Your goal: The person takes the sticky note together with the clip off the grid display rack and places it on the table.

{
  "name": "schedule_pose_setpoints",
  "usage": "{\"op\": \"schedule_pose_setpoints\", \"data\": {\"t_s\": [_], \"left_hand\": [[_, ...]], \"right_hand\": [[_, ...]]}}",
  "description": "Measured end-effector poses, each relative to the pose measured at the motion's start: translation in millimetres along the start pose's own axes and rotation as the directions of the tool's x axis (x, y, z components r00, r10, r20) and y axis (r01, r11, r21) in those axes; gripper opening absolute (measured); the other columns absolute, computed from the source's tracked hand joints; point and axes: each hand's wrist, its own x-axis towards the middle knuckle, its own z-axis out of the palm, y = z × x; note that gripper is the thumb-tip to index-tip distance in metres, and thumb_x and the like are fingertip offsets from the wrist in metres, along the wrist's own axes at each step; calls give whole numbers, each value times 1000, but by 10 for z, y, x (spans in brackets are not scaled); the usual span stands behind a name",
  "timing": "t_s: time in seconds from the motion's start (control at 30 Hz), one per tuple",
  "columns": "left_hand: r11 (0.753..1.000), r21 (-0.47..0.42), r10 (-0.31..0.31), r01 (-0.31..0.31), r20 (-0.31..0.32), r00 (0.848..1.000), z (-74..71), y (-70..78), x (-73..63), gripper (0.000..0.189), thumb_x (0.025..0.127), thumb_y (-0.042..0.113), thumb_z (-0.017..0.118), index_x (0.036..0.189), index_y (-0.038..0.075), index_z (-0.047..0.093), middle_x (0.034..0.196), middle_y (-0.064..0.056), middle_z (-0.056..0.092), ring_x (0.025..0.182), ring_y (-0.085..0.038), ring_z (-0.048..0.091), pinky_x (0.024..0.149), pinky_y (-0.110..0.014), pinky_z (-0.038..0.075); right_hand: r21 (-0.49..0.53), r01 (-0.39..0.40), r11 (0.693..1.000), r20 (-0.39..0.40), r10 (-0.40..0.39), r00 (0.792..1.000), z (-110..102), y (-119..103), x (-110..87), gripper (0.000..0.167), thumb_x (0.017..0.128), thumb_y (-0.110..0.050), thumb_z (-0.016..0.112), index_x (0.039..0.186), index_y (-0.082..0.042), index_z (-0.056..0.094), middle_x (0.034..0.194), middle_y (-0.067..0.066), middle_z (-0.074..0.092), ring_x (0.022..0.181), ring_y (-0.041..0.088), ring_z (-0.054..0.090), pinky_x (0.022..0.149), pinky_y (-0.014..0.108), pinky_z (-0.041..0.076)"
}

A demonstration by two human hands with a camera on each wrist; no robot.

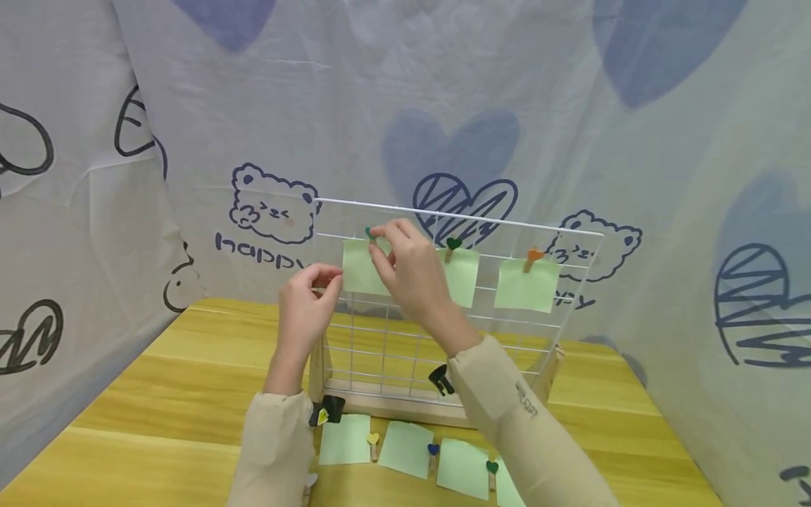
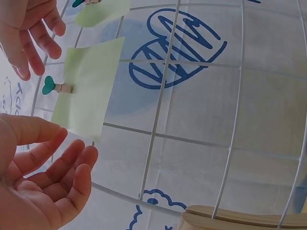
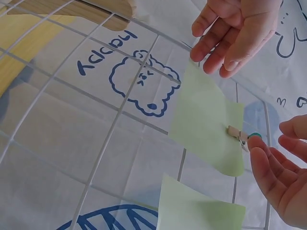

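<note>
A wire grid rack point(image 1: 456, 217) carries several pale green paper notes. At its left end, one note point(image 1: 361, 273) hangs from a small wooden clothespin point(image 3: 236, 133) with a teal heart. My left hand point(image 1: 303, 299) pinches this note's left edge between thumb and index finger. Beside the clothespin is my right hand point(image 1: 417, 271); its thumb and index finger stand apart, and the left wrist view shows the teal heart point(image 2: 48, 85) uncovered. To the right hang a note point(image 1: 465, 282) under a dark green heart clothespin point(image 1: 453, 245) and another note point(image 1: 527, 290) under an orange one point(image 1: 534, 257).
On the wooden table point(image 1: 146, 394), in front of the rack's wooden base point(image 1: 393, 407), lie several more notes point(image 1: 405, 449) with heart clothespins, including a yellow one point(image 1: 373, 442) and a blue one point(image 1: 434, 452). A printed cloth point(image 1: 355, 91) hangs behind.
</note>
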Motion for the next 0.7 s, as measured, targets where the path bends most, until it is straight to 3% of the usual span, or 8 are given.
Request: {"op": "schedule_pose_setpoints", "data": {"t_s": [0.13,0.37,0.5,0.7], "left_hand": [[1000,-1,10,-10,1,1000,4,14,3,13,86,3,55,93,-5,62,87,-16,62,77,-24,57,62,-26,44],[1000,-3,7,-7,-3,1000,-1,6,2,13,85,2,55,93,-5,62,89,-17,63,79,-25,58,66,-31,46],[1000,-12,16,-16,-11,1000,9,-1,7,12,83,1,57,92,-5,63,88,-16,64,78,-24,59,65,-31,47],[998,-44,34,-35,-35,999,25,12,29,11,81,-1,58,89,-5,64,82,-15,64,68,-22,58,58,-22,44]], "right_hand": [[-24,-10,1000,23,11,1000,9,13,29,17,81,-3,61,97,3,63,95,12,59,53,12,49,48,17,40],[-251,23,968,141,13,990,24,31,55,36,82,-13,63,115,-1,57,116,16,55,43,12,43,41,19,37],[-280,20,960,175,31,984,35,37,64,39,83,-16,63,118,-1,55,118,16,54,38,11,36,36,18,30],[-271,-6,963,184,58,981,60,48,89,35,85,-15,60,118,-1,56,116,13,57,43,12,42,38,18,33]]}}
